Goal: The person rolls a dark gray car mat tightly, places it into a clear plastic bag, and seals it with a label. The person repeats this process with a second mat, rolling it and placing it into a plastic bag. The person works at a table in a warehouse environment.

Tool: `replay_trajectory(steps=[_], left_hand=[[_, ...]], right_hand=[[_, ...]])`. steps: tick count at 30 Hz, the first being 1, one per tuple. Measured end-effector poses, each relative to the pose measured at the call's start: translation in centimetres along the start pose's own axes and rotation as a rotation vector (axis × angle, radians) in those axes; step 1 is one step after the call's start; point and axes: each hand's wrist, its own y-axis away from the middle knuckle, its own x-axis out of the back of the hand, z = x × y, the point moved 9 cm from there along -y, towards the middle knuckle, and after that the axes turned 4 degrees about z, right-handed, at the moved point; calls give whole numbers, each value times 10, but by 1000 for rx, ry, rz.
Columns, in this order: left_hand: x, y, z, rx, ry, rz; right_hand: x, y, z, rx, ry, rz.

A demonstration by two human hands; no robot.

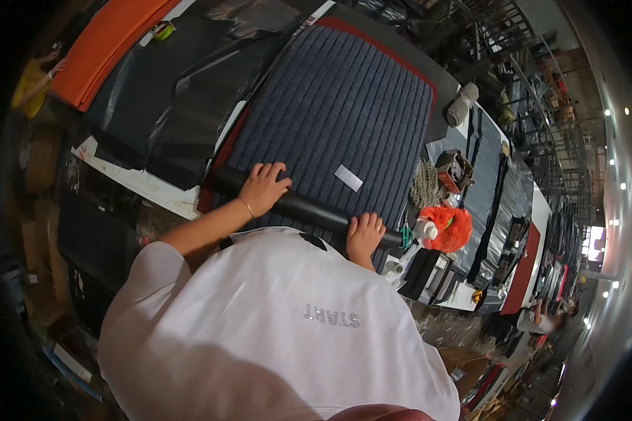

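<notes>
A dark blue ribbed mat (337, 91) lies on the work table before me, with a small white paper label (348, 177) on it. Along its near edge runs a smooth black roll (312, 209), close against my body. My left hand (264, 189) bends its fingers over the left part of this roll. Toward the right end, my right hand (365, 235) curls over the same roll. Whether the roll is the mat's own backing turned up or a separate tube, I cannot tell.
Black plastic sheeting (161, 98) and a folded orange sheet (109, 45) lie to the left. On the right stand a red plastic bag (453, 230), a white bottle (425, 229), and an open box (454, 170). A grey roll (463, 104) lies farther back; a person (537, 321) is far right.
</notes>
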Motion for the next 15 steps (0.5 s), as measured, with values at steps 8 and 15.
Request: replay_trajectory(steps=[8,15], left_hand=[[-36,-60,13,-53,35,-95],[-27,-145,-17,26,26,32]], right_hand=[[3,-95,8,-80,-55,96],[-18,-117,-21,5,-40,44]])
